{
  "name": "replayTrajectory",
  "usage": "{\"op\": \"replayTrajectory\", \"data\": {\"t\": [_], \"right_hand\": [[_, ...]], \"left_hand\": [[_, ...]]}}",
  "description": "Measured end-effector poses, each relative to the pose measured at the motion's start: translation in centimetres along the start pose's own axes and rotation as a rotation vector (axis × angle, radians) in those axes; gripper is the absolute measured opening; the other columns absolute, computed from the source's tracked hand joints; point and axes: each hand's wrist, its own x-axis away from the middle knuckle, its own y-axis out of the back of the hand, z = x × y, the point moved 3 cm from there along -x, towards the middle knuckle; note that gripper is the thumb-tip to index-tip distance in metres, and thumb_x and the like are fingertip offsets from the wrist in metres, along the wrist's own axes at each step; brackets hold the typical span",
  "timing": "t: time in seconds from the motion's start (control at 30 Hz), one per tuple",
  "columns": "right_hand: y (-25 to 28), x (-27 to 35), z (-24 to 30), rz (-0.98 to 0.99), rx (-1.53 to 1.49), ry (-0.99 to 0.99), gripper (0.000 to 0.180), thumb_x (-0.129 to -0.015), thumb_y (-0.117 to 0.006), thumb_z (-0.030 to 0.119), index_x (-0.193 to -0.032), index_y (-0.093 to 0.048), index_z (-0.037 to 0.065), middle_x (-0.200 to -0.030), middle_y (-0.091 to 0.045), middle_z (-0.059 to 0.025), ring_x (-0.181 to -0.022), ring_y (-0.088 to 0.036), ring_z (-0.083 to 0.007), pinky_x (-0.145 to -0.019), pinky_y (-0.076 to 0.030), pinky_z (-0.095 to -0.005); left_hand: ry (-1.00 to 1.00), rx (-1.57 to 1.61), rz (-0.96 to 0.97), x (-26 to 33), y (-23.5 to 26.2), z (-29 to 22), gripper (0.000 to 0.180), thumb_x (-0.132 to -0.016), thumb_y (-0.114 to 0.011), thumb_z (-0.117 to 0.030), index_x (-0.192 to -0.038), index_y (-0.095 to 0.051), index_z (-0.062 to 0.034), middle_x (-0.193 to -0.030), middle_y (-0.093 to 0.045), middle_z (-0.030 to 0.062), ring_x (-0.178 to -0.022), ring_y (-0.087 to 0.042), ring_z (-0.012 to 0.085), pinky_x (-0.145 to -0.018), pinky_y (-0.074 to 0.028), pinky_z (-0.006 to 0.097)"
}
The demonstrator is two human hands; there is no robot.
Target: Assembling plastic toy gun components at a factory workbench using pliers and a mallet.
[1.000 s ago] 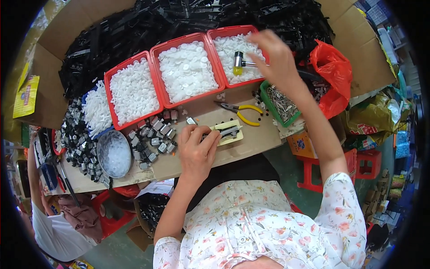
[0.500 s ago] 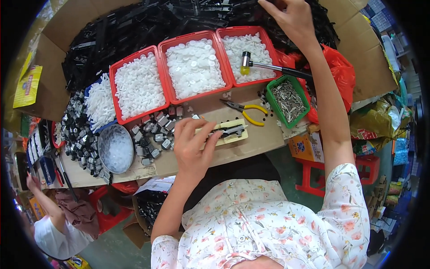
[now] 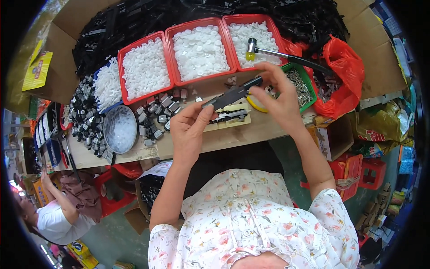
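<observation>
A long, narrow black plastic part (image 3: pixel 230 96) is held tilted between my two hands, its right end higher. Fingers and thumb of my left hand (image 3: pixel 190 127) close on its left end. At the other end, my right hand (image 3: pixel 282 98) pinches it between thumb and fingers. Just beneath lies a cream-coloured block (image 3: pixel 239 122) with a small black-and-white mechanism (image 3: pixel 228 115) set in it, partly covered by my left fingers. Behind my right hand, yellow-handled pliers (image 3: pixel 257 104) are mostly hidden.
Red trays (image 3: pixel 147 71) of small white plastic pieces line the back. A hammer (image 3: pixel 286 57) lies over the right tray, beside a green basket (image 3: pixel 309 101) of metal pins. Black parts (image 3: pixel 107 33) heap behind. Metal bowl (image 3: pixel 120 130) and small motors (image 3: pixel 92 119) stand left; another person (image 3: pixel 58 215) sits there.
My right hand has come down from the black heap with the long black part. My left hand has let go of the mechanism in the block and grips the part's left end.
</observation>
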Motion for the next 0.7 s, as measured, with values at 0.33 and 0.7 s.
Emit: {"op": "replayTrajectory", "data": {"t": [0.33, 0.7], "right_hand": [[-1.8, 2.7, 0.7, 0.304, 0.826, 0.682, 0.030, -0.078, -0.079, 0.009, -0.106, -0.068, 0.003, -0.101, -0.062, -0.0113, -0.093, -0.061, -0.0307, -0.079, -0.048, -0.0400], [-3.0, 2.8, -1.5, 0.369, 0.794, 0.601, 0.029, -0.080, -0.076, 0.012, -0.105, -0.066, 0.003, -0.102, -0.061, -0.0107, -0.097, -0.060, -0.0312, -0.086, -0.047, -0.0420]], "left_hand": [[0.166, -0.167, 0.050, 0.3, 2.5, -0.4, 0.025, -0.096, -0.070, -0.020, -0.107, -0.073, 0.0015, -0.081, -0.069, 0.0017, -0.070, -0.060, 0.0073, -0.063, -0.045, 0.024], [-0.258, -0.669, -0.147, 0.6, 4.7, -2.5, 0.023, -0.092, -0.073, -0.014, -0.107, -0.071, 0.0031, -0.083, -0.063, 0.0054, -0.068, -0.053, 0.0106, -0.060, -0.043, 0.026]]}}
